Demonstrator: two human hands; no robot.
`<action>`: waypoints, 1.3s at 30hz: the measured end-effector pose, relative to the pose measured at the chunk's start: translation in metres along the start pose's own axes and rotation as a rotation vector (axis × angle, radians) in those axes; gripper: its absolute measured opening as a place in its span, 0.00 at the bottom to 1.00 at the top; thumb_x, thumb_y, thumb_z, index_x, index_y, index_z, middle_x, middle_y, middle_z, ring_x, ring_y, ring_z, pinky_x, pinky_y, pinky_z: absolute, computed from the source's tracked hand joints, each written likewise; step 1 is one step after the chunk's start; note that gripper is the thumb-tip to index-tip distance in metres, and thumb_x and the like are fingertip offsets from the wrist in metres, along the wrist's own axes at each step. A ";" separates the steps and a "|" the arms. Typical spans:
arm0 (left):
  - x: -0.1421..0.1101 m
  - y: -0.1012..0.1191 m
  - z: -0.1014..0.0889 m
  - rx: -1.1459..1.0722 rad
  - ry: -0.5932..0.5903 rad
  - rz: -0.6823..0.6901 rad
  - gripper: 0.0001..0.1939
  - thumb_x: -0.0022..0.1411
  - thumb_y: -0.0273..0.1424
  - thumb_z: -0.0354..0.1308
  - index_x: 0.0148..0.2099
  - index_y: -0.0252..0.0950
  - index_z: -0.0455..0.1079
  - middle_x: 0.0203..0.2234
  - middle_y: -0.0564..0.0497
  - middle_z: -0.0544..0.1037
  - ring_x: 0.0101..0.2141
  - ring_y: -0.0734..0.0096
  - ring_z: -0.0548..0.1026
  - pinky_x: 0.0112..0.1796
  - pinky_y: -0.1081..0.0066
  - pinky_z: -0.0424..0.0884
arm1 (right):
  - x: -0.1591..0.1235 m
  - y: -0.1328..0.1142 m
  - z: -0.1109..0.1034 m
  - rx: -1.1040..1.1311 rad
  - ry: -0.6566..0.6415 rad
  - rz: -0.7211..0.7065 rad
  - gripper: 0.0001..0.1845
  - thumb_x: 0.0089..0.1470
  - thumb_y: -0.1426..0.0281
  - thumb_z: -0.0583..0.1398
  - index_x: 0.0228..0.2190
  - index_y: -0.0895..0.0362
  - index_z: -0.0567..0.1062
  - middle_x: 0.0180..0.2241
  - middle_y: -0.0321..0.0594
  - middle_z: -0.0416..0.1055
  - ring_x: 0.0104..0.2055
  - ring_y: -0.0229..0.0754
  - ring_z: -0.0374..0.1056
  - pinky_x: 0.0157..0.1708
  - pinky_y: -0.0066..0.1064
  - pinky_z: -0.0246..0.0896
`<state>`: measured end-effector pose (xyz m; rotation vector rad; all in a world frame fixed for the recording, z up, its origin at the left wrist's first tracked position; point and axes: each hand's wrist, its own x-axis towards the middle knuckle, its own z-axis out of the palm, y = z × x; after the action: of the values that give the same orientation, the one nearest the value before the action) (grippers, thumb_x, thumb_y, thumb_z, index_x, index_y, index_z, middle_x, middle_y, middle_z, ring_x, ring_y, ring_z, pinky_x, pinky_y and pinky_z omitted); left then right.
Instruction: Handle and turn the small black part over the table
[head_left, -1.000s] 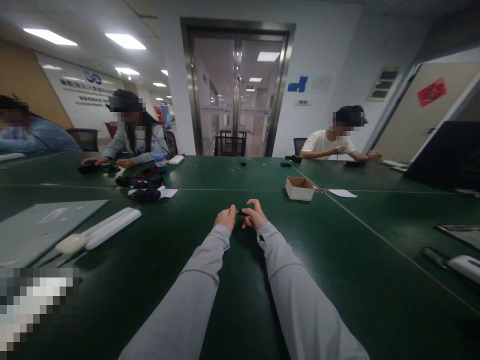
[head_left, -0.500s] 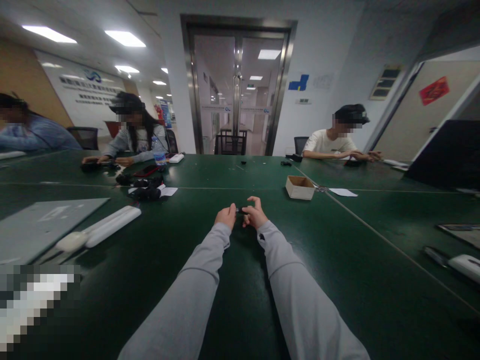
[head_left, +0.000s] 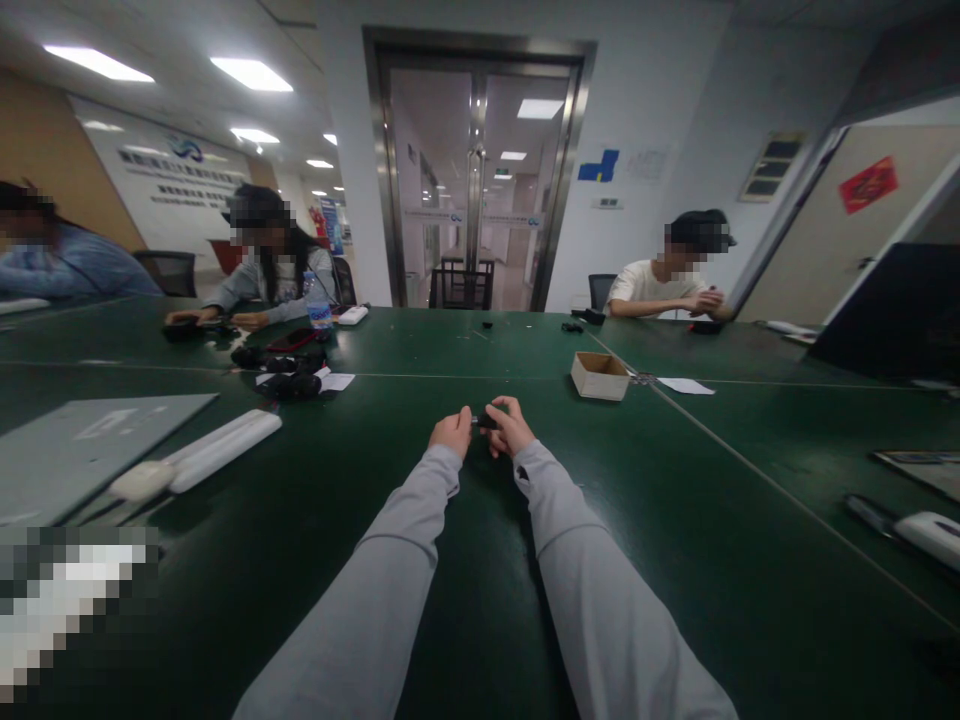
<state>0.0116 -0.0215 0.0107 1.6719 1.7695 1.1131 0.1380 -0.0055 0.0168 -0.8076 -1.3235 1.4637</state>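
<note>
Both of my hands meet over the green table [head_left: 480, 560], at the middle of the view. Between them is a small dark object [head_left: 487, 421] with a thin, lighter metallic-looking part at its left; it is too small to name. My left hand [head_left: 451, 434] is closed, pinching the left end of it. My right hand [head_left: 512, 428] is closed too, with thumb and index finger on the dark right part. The fingers hide much of the object.
Ahead to the right stands an open box [head_left: 600, 377] beside a white paper [head_left: 685, 385]. At left lie a grey panel [head_left: 90, 450], a white lamp-like object [head_left: 225, 450] and black gear [head_left: 289, 385]. A water bottle [head_left: 319, 305] stands farther back. Several people sit across the table.
My right index finger has come down from a raised curl onto the dark part. My left hand has stayed in place. The person at far right has raised their hands together.
</note>
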 end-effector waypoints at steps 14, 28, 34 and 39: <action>0.000 0.001 0.000 0.003 -0.011 -0.004 0.27 0.60 0.43 0.34 0.21 0.35 0.66 0.16 0.48 0.69 0.21 0.71 0.67 0.25 0.73 0.57 | 0.000 -0.001 0.000 -0.026 0.022 0.037 0.24 0.37 0.61 0.58 0.34 0.51 0.50 0.14 0.19 0.57 0.06 0.30 0.46 0.05 0.21 0.47; -0.001 0.002 -0.002 0.007 -0.019 0.007 0.27 0.61 0.42 0.34 0.21 0.35 0.66 0.17 0.48 0.70 0.22 0.70 0.68 0.26 0.73 0.58 | 0.001 0.001 0.000 -0.044 0.039 0.053 0.24 0.39 0.59 0.57 0.34 0.50 0.50 0.13 0.19 0.55 0.06 0.30 0.44 0.06 0.18 0.40; -0.001 0.001 -0.001 0.009 -0.012 0.004 0.27 0.60 0.43 0.35 0.22 0.35 0.66 0.17 0.48 0.71 0.22 0.69 0.68 0.26 0.73 0.58 | -0.001 -0.001 0.001 -0.033 0.043 0.096 0.25 0.37 0.57 0.58 0.34 0.50 0.51 0.12 0.18 0.55 0.06 0.28 0.44 0.07 0.17 0.39; -0.002 0.002 -0.002 0.012 -0.021 0.003 0.27 0.61 0.42 0.34 0.22 0.35 0.67 0.17 0.48 0.70 0.21 0.70 0.68 0.25 0.72 0.58 | -0.001 -0.002 0.001 -0.036 0.036 0.086 0.25 0.36 0.59 0.59 0.34 0.50 0.51 0.12 0.18 0.54 0.06 0.29 0.45 0.07 0.17 0.39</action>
<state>0.0116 -0.0236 0.0132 1.6881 1.7643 1.0845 0.1379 -0.0063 0.0185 -0.9198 -1.3056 1.4894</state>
